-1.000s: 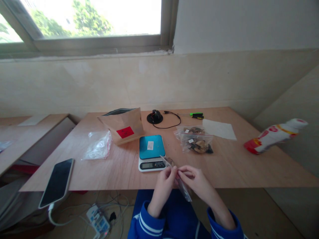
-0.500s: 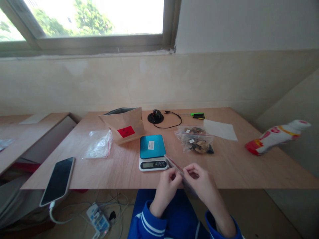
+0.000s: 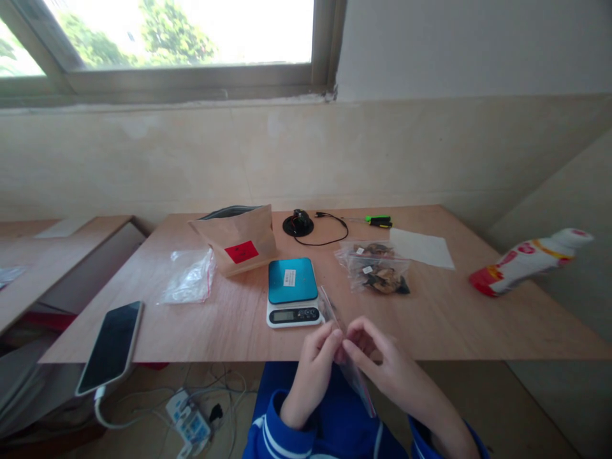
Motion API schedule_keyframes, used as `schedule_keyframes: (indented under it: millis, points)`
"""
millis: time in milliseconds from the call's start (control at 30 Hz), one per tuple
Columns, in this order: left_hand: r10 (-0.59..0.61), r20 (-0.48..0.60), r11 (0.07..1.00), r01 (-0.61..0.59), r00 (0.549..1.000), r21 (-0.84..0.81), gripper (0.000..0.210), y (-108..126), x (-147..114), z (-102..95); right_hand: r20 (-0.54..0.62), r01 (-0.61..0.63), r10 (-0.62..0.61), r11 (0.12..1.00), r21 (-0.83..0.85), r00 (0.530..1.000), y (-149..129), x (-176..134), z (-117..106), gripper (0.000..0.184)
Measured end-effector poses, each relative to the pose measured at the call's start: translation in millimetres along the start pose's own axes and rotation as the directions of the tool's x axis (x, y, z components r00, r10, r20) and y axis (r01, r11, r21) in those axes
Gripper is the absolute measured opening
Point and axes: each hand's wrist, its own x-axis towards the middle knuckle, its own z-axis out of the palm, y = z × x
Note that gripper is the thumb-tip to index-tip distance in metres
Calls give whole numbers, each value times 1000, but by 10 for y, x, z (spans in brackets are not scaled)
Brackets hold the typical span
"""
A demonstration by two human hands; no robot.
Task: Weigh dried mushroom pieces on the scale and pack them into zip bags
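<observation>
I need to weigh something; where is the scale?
The scale sits mid-table, just beyond both hands, between the brown paper bag and the filled bags.

Daylight floods from the overexposed window (image 3: 167, 32) far beyond the fingers (image 3: 335, 338) (soft shadows only); edges bend, corners blur.

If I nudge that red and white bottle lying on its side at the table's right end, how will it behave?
The bottle lies on its side, so it probably rolls readily. It sits near the table edge, so it might drop off. It looks plastic, likely light.
</observation>
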Motion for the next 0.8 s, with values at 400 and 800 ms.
schedule_keyframes:
  millis: [400, 800]
  points:
    - [24, 105, 992, -37, 994, 122, 50, 39, -94, -55, -254, 159, -270, 910, -384, 929, 123, 43, -82, 27]
    - [130, -90, 991, -127, 987, 34, 49, -106, -20, -200, -540, 219, -207, 975, -42, 816, 178, -68, -150, 32]
